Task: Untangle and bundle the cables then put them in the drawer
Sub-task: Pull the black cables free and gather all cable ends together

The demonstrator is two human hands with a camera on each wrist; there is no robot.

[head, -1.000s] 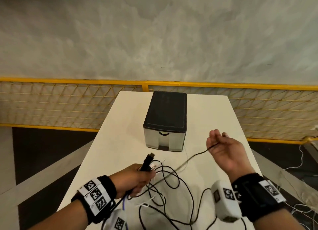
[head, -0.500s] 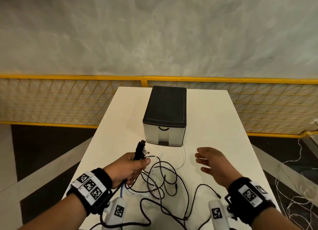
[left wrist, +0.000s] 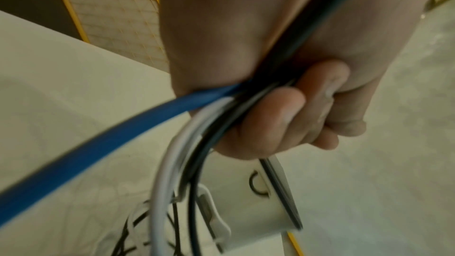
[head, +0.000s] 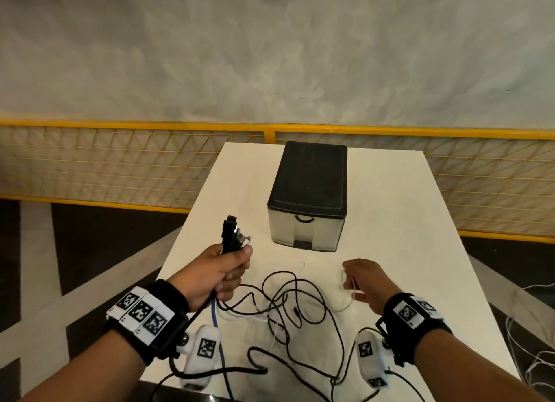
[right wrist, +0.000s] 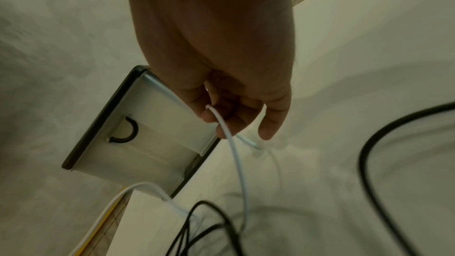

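My left hand [head: 223, 269] grips a bunch of cable ends [head: 232, 235] upright, their plugs sticking out above the fist. In the left wrist view a blue cable [left wrist: 98, 139], a white cable [left wrist: 167, 172] and black cables [left wrist: 211, 141] run through that fist [left wrist: 283, 120]. Loose black cables [head: 288, 299] lie tangled on the white table [head: 405, 221] between my hands. My right hand [head: 360, 281] pinches a thin white cable [right wrist: 236, 163] just above the table. The small drawer unit [head: 307, 197], black top and drawer closed, stands behind the cables.
A yellow mesh fence [head: 120, 164] runs behind the table, with a grey wall beyond. Dark floor lies left of the table. White wires [head: 534, 326] lie on the floor at the right. The table's near edge is close to my wrists.
My right hand let go of a black cable, dropped toward the table and now pinches a thin white cable. My left hand has lifted the bunch of plugs slightly.
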